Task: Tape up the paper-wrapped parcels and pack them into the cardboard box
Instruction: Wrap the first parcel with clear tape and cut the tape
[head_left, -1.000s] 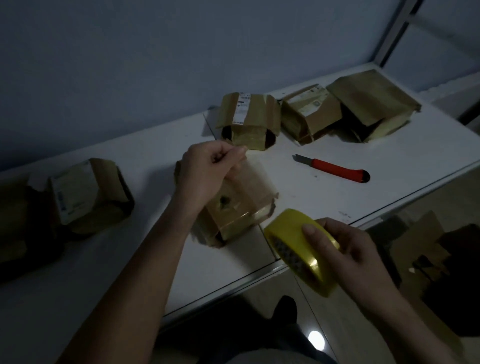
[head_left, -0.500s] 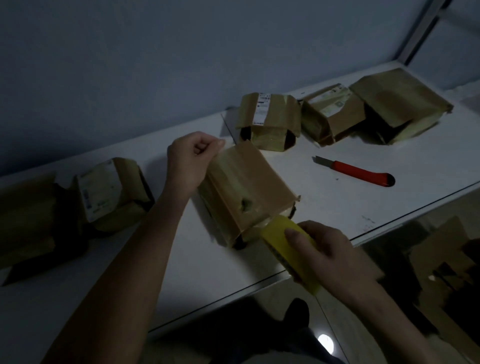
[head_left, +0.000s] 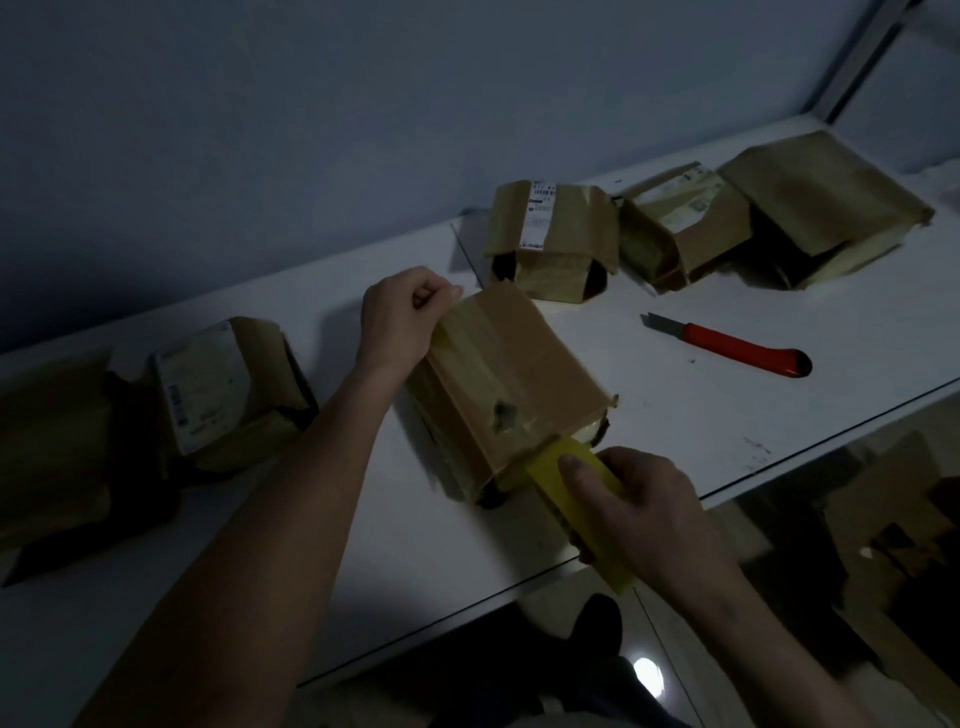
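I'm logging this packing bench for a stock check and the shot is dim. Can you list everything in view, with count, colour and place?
parcel being taped: 1, brown paper, middle of the table, tilted.
other parcels: 5, brown paper; three along the back, one with a white label, one, the largest at far right; two at left, a labelled one and a dark one at the frame edge.
tape roll: 1, yellow, against the taped parcel's near end.
utility knife: 1, red handle, right of the taped parcel.
table: 1, white.
cardboard: brown, on the floor at right; count unclear.
left hand: pinches at the parcel's far edge.
right hand: grips the tape roll.
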